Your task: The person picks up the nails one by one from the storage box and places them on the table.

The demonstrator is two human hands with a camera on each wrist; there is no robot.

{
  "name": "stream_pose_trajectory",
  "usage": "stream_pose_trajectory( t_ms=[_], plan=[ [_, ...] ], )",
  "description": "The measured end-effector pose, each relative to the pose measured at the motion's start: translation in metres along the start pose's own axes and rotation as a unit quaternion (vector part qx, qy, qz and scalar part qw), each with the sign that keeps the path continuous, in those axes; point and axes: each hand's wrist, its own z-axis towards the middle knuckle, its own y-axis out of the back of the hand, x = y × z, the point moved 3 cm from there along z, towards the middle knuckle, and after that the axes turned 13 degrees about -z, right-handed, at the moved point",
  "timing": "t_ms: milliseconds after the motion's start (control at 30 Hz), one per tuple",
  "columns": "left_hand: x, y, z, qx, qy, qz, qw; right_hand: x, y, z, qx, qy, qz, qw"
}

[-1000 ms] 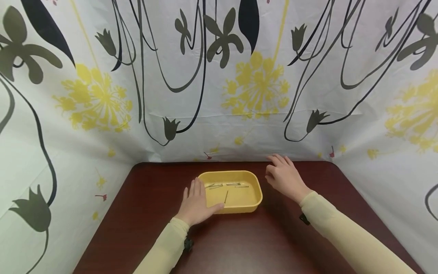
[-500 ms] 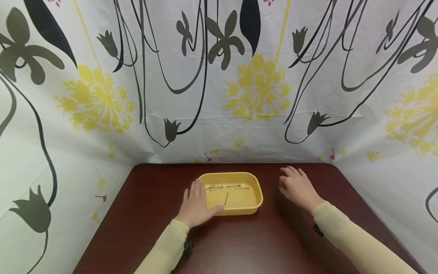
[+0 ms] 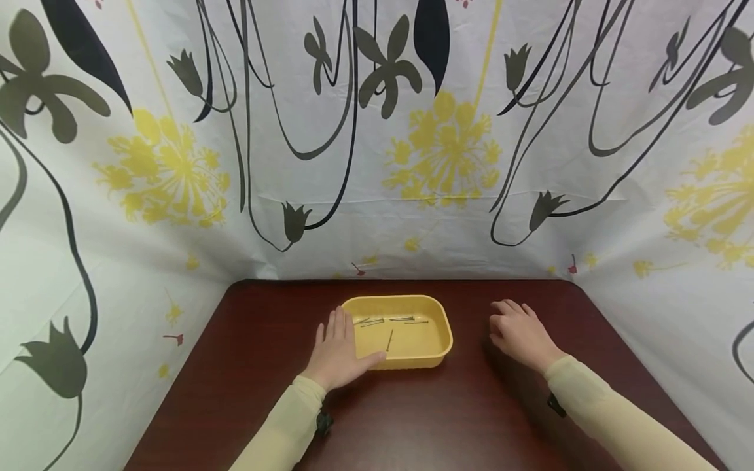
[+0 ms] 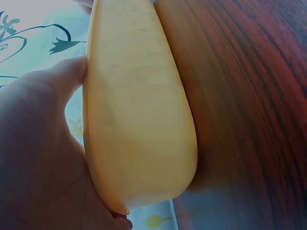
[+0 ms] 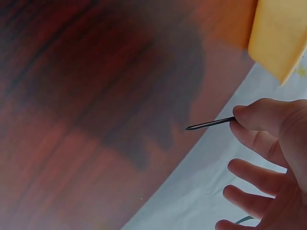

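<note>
A yellow plastic tray [image 3: 415,362] with rounded corners sits on the table in the head view. Several thin nails [image 3: 389,340] lie inside it, most toward the back. My left hand [image 3: 337,353] rests on the tray's left corner with straight fingers, its thumb along the front rim. The left wrist view shows the tray's outer wall [image 4: 139,110] up close, the thumb touching the rim. To the right of the tray, apart from it, my right hand [image 3: 524,337] is over the table. Its thumb and index finger pinch a nail [image 5: 208,125], pointed end outward; the other fingers are loosely bent.
The dark red-brown wooden table [image 3: 412,418] reaches back to a white patterned cloth [image 3: 442,261], which hangs behind it and along both sides. A shadow of the right hand falls on the tabletop [image 5: 158,105].
My right hand has moved rightward and lower, away from the tray. The left hand stays on the tray, and the tray and the nails in it look unmoved.
</note>
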Motion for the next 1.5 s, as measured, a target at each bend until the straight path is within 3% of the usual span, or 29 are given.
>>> stream_pose_trajectory(
  t_ms=[300, 567, 1300, 1500],
  plan=[
    [0.004, -0.007, 0.001, -0.005, -0.007, -0.008, 0.9999, 0.004, -0.015, -0.014, 0.036, -0.002, 0.001, 0.9994],
    [-0.001, -0.002, 0.000, -0.001, -0.005, 0.000, 1.0000, 0.006, -0.019, -0.018, 0.047, -0.006, 0.008, 0.9989],
    [0.000, 0.000, 0.000, -0.005, -0.005, -0.007, 0.9999, 0.008, -0.025, -0.020, 0.048, -0.015, 0.023, 0.9985],
    [0.002, -0.002, 0.001, -0.008, -0.011, -0.010, 0.9999, 0.008, -0.026, -0.021, 0.032, -0.013, 0.025, 0.9991]
  ],
)
